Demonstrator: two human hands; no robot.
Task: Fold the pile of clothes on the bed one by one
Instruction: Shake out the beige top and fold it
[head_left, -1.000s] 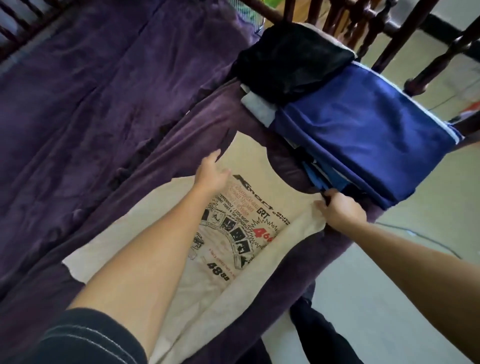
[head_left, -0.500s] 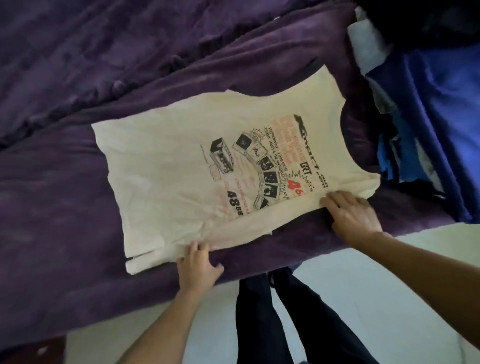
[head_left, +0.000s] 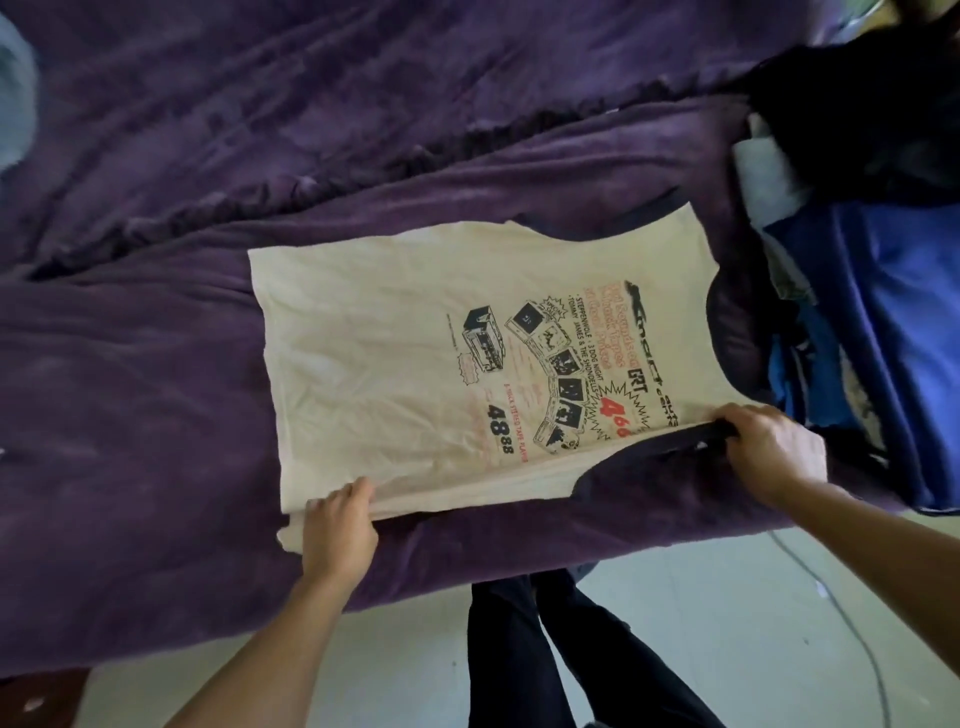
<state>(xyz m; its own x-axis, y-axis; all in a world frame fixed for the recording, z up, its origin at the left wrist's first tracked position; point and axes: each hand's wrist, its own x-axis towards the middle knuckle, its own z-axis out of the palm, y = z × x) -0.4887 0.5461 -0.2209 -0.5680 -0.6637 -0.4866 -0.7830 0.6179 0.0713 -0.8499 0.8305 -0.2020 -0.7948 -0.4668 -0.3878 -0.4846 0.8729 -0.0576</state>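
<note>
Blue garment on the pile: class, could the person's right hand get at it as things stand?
Probably yes: the blue garment lies exposed close beside the right hand, nothing blocking, though that hand grips the cream shirt.

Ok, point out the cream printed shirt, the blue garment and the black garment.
cream printed shirt (head_left: 374, 338): head view, plain cloth left of the print.
blue garment (head_left: 893, 322): head view, its smooth top face.
black garment (head_left: 852, 124): head view, middle of the heap.

light: soft, even daylight | shadows: faint | focus: slightly soft | edges: wide-angle bending
</note>
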